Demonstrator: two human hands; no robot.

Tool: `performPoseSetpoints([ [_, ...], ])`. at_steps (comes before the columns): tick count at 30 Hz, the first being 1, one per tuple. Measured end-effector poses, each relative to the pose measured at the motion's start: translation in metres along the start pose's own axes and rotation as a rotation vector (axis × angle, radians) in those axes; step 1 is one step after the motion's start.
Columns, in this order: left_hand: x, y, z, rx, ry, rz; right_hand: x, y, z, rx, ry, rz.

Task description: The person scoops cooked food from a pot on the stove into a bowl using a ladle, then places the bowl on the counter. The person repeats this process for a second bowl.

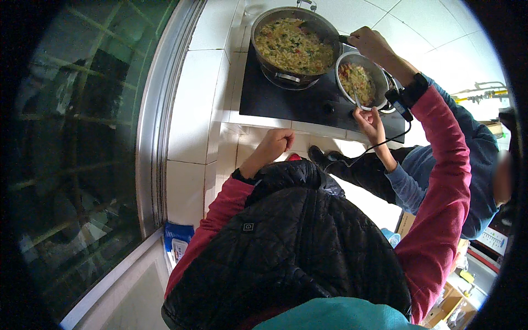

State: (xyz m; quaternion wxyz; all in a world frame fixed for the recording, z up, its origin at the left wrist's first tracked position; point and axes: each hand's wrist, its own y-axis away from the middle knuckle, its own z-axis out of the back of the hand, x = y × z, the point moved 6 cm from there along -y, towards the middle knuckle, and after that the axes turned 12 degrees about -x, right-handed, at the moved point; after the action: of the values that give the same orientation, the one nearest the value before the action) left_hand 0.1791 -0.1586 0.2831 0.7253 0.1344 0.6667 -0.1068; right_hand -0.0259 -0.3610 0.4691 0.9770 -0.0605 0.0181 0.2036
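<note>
My right hand [370,44] grips a dark utensil handle [343,39] at the right rim of a large metal pot [287,77]. The utensil's working end cannot be made out clearly. Inside this pot is a thick, yellowish food [295,46] with green and red bits. My left hand [270,145] is curled in front of the cooktop's near edge, with nothing visible in it. Just right of the large pot stands a smaller metal pot [381,76] holding similar food [357,84]. A co-worker's hand [372,123] is at its near rim, by a metal spoon [357,99].
A black cooktop [288,103] lies under the pots. The co-worker in a blue top [478,165] stands close on my right. A black cable [371,148] hangs from my right wrist device [398,105]. At left is a metal-framed window [150,123] beside white tiles [192,103].
</note>
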Motion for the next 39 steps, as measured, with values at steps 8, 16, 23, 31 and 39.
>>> performPoseSetpoints([
  [8, -0.004, -0.001, -0.001, 0.037, -0.024, -0.033, -0.029, 0.009, -0.005, -0.237, -0.013, -0.076],
  [16, -0.005, -0.001, -0.005, 0.08, -0.01, -0.025, -0.088, 0.034, -0.067, 0.157, -1.087, -0.385],
  [23, -0.007, -0.003, -0.017, 0.148, 0.083, 0.063, -0.068, 0.071, -0.033, 0.168, -1.446, -1.006],
  [31, -0.005, -0.011, -0.03, 0.207, 0.054, -0.009, -0.053, 0.083, -0.013, 0.277, -1.552, -0.889],
  [39, -0.012, -0.011, -0.033, 0.189, 0.103, -0.027, -0.071, 0.086, -0.02, 0.368, -1.522, -0.783],
])
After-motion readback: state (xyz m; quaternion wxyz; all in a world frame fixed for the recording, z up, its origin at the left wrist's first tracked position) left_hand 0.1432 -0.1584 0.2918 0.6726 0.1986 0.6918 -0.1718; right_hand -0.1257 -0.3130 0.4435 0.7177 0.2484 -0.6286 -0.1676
